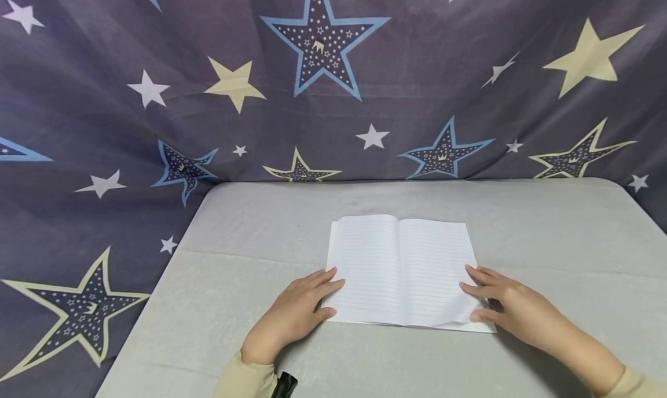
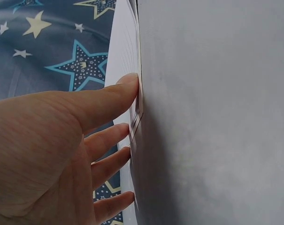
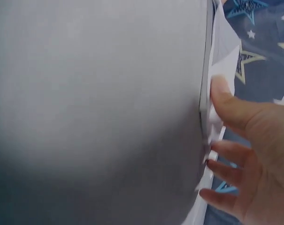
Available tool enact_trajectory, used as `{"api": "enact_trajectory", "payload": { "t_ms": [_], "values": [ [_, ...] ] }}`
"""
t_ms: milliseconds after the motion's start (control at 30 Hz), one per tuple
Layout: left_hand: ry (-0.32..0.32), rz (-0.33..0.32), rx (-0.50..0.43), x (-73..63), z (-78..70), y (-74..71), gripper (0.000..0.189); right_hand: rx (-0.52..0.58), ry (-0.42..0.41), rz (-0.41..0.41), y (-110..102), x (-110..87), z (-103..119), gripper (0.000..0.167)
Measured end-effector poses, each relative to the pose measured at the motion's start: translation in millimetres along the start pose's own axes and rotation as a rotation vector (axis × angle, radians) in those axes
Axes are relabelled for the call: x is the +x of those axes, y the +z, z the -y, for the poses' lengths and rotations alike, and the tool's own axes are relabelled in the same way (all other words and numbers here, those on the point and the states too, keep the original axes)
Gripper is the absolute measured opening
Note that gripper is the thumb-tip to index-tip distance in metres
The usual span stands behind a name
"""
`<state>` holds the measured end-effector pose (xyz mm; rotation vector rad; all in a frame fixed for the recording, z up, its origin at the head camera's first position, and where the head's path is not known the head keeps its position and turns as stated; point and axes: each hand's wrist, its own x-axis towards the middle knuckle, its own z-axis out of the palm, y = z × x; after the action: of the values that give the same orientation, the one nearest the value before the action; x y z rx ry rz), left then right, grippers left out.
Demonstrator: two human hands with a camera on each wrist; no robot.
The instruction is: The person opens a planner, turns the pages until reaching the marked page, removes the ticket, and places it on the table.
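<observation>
A starry cloth (image 1: pixel 333 120) hangs behind the pale grey surface (image 1: pixel 234 230), where a notebook (image 1: pixel 365 265) lies open, lined pages up. The left hand (image 1: pixel 293 310), fingers loosely spread, touches its left edge without gripping; the right hand (image 1: pixel 516 302), similarly relaxed, touches its right edge, thumb beside a slightly lifted page corner (image 1: pixel 462 318).
</observation>
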<state>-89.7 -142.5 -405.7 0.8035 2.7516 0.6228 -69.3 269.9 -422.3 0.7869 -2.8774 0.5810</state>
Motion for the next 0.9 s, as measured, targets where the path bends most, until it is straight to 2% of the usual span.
{"api": "enact_trajectory", "payload": {
  "t_ms": [133,300,467,633,800,900],
  "values": [
    [0.003,-0.009,-0.003,0.1,-0.6,0.5,0.052,-0.062,0.035,-0.014,-1,0.8,10,0.055],
    [0.003,-0.011,-0.009,-1.0,-1.7,-0.4,0.051,-0.102,0.041,-0.073,2,4.2,14,0.058],
    [0.000,-0.003,-0.018,-1.5,-1.4,-1.0,0.052,-0.091,0.043,-0.152,1,13.5,18,0.064],
    [0.006,-0.001,-0.012,-1.1,0.0,-1.4,0.053,-0.047,0.068,-0.229,-4,25.0,30,0.081],
    [0.003,-0.019,-0.006,-1.5,1.2,-1.6,0.053,0.012,0.167,-0.238,-6,33.6,47,0.099],
    [-0.002,-0.024,-0.004,-1.8,1.5,-1.6,0.053,0.034,0.199,-0.203,-4,35.9,59,0.099]
  ]
}}
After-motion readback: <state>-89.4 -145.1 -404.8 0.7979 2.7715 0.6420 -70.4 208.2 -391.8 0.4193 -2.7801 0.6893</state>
